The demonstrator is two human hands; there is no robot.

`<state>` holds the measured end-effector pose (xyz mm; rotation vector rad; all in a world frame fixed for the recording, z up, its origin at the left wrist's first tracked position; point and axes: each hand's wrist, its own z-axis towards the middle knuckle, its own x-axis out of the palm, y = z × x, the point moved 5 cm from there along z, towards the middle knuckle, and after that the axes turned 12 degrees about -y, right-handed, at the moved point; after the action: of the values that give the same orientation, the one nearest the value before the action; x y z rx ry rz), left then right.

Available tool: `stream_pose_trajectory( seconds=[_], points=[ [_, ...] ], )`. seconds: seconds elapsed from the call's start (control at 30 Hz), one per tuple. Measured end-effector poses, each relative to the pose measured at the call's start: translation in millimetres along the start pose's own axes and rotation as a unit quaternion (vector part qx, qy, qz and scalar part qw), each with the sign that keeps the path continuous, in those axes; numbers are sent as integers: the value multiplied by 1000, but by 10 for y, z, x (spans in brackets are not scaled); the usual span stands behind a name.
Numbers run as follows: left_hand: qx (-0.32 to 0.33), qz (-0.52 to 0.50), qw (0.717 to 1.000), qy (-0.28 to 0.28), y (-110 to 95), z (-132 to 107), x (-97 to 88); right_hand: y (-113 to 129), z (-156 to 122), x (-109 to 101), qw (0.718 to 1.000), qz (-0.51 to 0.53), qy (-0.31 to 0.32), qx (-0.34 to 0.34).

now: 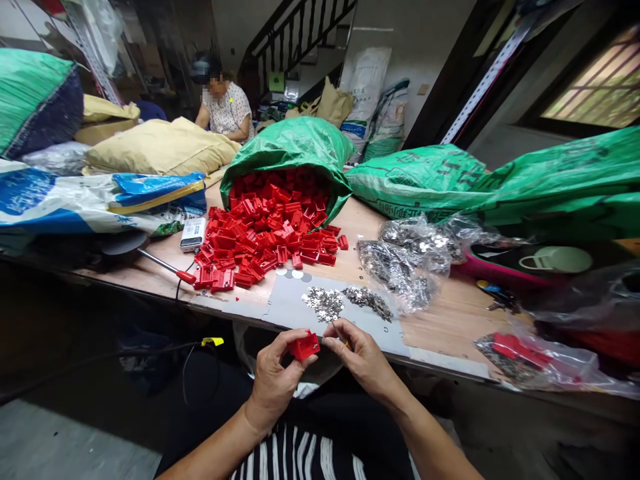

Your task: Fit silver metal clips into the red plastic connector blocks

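My left hand (278, 373) pinches a small red plastic housing (304, 346), shaped like an open box, just off the table's front edge. Close to its right side, my right hand (357, 353) has its fingers closed around a thin tool with a yellow part (347, 344); most of it is hidden by the fingers. Beyond both hands, a heap of small shiny metal pieces (323, 303) lies on a grey sheet (287, 308). Darker metal pieces (369, 301) form a second heap to its right. Many more red housings (260, 233) spill from a green woven sack (295, 141).
Clear plastic bags of metal parts (400, 270) rest right of the heaps. A red-handled tool (167, 267) and a small white device (193, 235) lie left. Green sacks (425, 177) line the back right, near a pale mug (557, 259). Another person (227, 107) sits behind.
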<state>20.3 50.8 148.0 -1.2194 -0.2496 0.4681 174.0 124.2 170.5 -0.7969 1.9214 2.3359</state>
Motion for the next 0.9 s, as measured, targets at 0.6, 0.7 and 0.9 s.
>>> stream_pose_trajectory(
  seconds=[0.6,0.7,0.9],
  points=[
    [24,-5,998,63,-1,-121,92,-241,-198,277,936,271,136,177],
    [18,-23,996,89,15,-119,102,-271,-267,270,921,305,124,209],
    [-66,-112,980,151,82,-92,114,-340,-374,342,886,365,156,238]
  ],
)
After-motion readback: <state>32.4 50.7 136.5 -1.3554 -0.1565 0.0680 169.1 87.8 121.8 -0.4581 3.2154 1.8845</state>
